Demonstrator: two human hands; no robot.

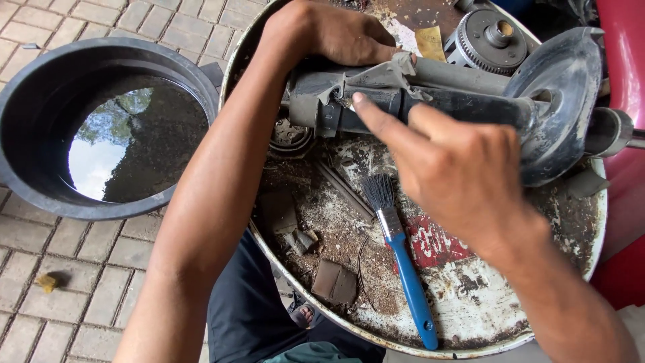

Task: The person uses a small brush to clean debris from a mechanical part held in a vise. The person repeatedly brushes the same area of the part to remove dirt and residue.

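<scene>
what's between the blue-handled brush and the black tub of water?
Head view: the person's left forearm crosses that stretch, above the drum top's rim and the dirty drum surface. Brush lies right of it, tub left.
</scene>
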